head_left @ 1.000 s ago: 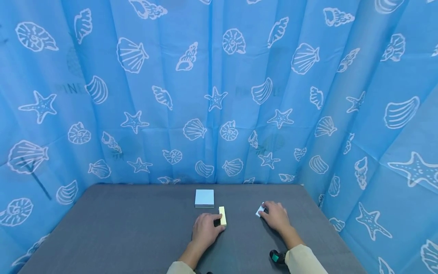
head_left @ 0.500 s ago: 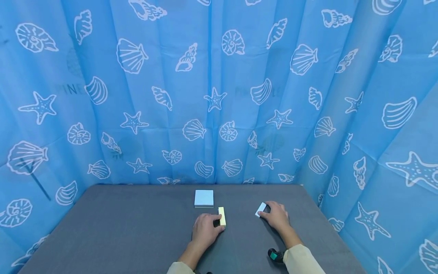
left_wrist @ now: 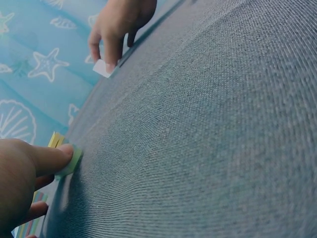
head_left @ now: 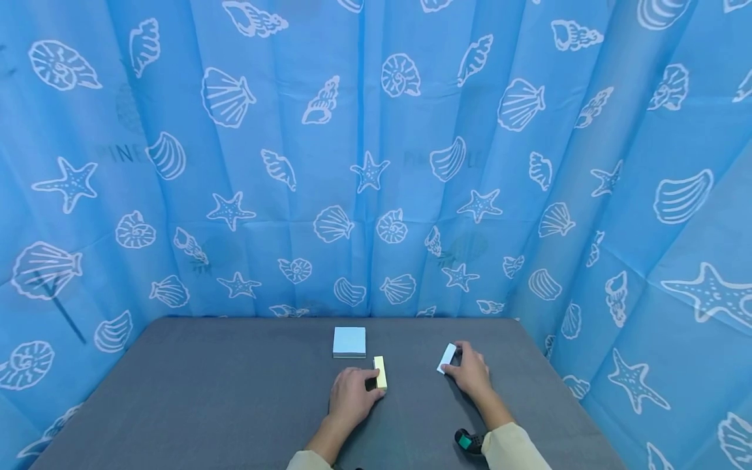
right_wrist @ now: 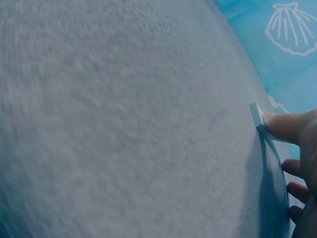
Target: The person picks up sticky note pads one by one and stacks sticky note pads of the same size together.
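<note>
My left hand [head_left: 350,395] pinches a narrow yellow pad of sticky notes [head_left: 380,373] between thumb and fingers, low at the table's middle. Green layers of this pad show under the thumb in the left wrist view. Off to the right, my right hand [head_left: 472,369] pinches a narrow pale pad of sticky notes [head_left: 447,358] by its two ends; the pad lies slantwise in the head view. The right wrist view shows the thumb against one end of this pale pad [right_wrist: 256,118], and a shadow on the cloth below. Whether it touches the table, I cannot tell.
Behind the yellow pad sits a square stack of sticky notes [head_left: 349,342], pale blue on top, with coloured layers along its side in the left wrist view. Grey cloth covers the table [head_left: 223,391]. A blue shell-print curtain [head_left: 364,196] hangs along the back and right.
My right hand has shifted slightly left and nearer, turning the pale pad a little, so more of it shows. The left hand and its yellow pad stay in place.
</note>
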A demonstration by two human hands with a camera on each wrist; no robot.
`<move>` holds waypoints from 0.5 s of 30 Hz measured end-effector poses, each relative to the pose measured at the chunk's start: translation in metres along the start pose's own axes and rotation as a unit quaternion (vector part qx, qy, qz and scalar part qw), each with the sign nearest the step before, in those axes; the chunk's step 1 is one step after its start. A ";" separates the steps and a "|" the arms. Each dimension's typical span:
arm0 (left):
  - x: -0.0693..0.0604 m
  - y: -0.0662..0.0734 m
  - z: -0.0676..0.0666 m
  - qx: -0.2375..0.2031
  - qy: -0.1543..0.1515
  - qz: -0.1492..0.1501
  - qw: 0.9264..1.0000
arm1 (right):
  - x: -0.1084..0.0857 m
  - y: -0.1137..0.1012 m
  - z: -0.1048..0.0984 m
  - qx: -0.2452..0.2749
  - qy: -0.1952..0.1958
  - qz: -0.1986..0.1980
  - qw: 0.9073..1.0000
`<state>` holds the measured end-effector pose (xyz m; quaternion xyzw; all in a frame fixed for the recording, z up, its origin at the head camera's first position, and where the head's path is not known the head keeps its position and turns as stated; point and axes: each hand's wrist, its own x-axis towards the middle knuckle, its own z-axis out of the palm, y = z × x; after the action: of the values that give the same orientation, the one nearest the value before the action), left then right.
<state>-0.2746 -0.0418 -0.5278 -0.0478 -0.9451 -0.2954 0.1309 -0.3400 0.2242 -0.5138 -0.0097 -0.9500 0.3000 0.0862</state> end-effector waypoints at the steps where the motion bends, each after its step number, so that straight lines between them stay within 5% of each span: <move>1: 0.000 0.000 0.000 0.000 -0.002 -0.002 1.000 | 0.000 -0.001 0.001 0.007 0.004 -0.003 1.000; 10: 0.000 0.001 -0.002 -0.004 -0.002 -0.003 1.000 | -0.001 -0.013 0.008 0.023 0.018 -0.011 1.000; 15: 0.000 0.002 -0.001 -0.007 -0.008 -0.008 1.000 | -0.002 -0.019 0.007 -0.001 0.016 -0.047 0.999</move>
<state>-0.2737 -0.0410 -0.5259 -0.0436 -0.9444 -0.3026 0.1207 -0.3383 0.2050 -0.5089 0.0298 -0.9483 0.2941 0.1151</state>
